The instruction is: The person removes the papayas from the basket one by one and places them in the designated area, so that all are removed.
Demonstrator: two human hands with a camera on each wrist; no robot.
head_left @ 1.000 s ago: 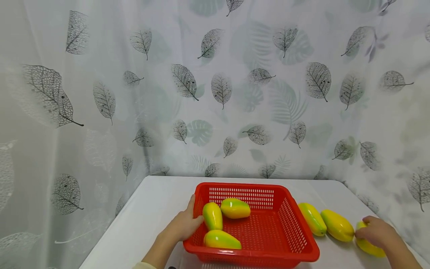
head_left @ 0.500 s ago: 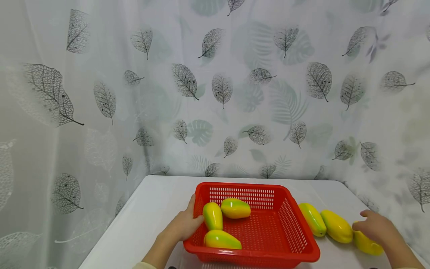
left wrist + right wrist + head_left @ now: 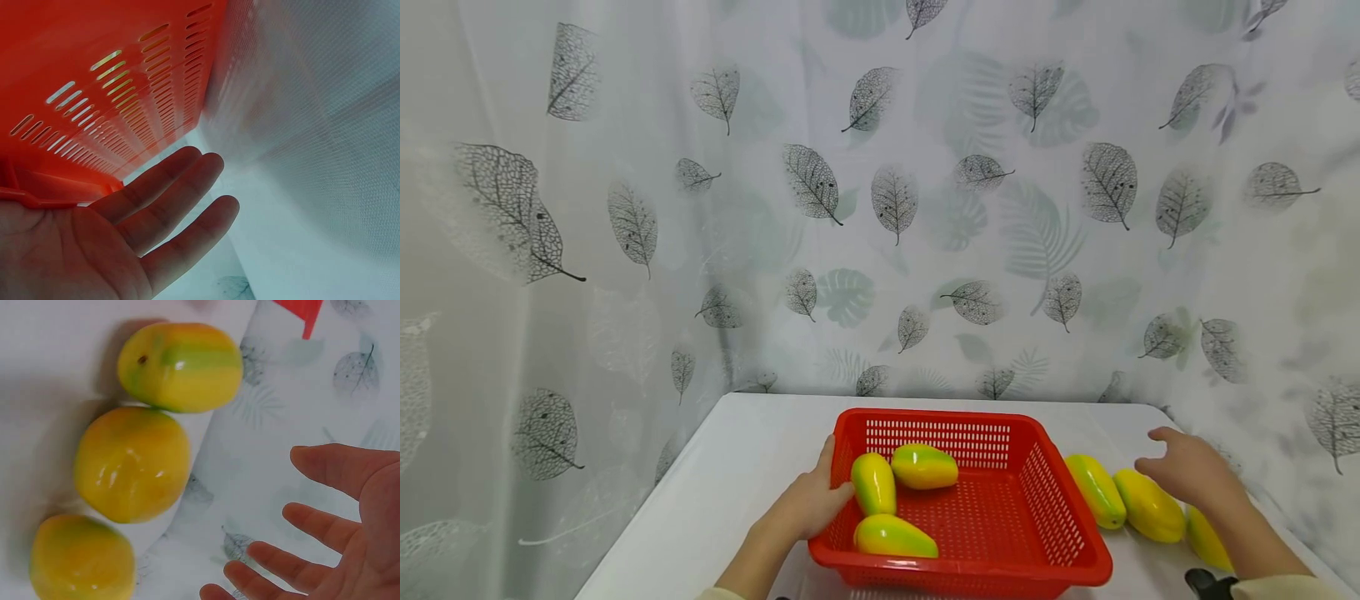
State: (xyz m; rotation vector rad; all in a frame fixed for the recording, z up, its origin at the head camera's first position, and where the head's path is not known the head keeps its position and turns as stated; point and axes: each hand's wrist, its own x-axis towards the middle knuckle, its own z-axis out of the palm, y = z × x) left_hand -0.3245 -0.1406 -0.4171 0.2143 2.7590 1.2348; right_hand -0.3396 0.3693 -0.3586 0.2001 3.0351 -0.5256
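Yellow-green mangoes [image 3: 1150,506] right of the red basket [image 3: 977,570] might roll if the right hand [image 3: 1197,472] — fingers apart, empty — knocked one, while the left hand [image 3: 811,502], fingers straight, touches the basket's left rim.

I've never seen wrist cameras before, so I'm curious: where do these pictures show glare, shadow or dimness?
Right wrist view: white glare on the glossy yellow-and-green oval fruits, grey shadows left of them on the smooth white tabletop; left wrist view: the bare left hand looks dim against a brighter background; head view: dark leaf prints look clear on the pale curtain.
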